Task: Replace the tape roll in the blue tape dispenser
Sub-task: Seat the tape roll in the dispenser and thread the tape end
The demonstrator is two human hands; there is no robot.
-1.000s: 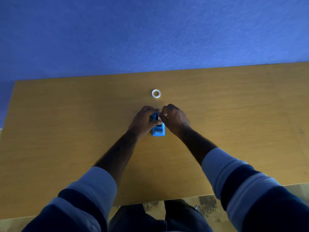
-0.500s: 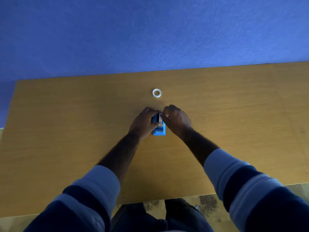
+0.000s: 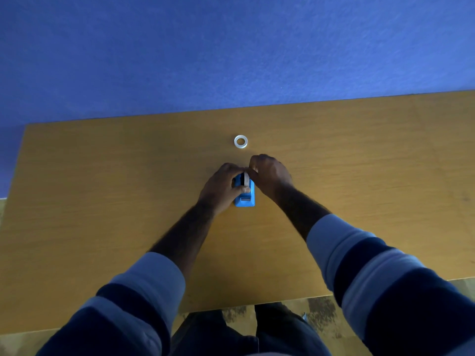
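The blue tape dispenser (image 3: 245, 196) stands on the wooden table (image 3: 102, 201), near its middle. My left hand (image 3: 221, 187) grips its left side, thumb across the top. My right hand (image 3: 270, 174) pinches the far end of a whitish tape roll (image 3: 246, 179) that stands on edge in the dispenser's slot, partly raised above the blue body. A second small white tape roll (image 3: 240, 141) lies flat on the table just beyond both hands, untouched.
A blue wall (image 3: 231, 47) runs behind the table's far edge. The table's near edge lies close to my body, with my legs and patterned floor (image 3: 318, 314) showing below it.
The whitish roll in the dispenser now shows higher between my fingers than before. My right hand has shifted slightly up and away at the roll's far end; the dispenser has stayed put.
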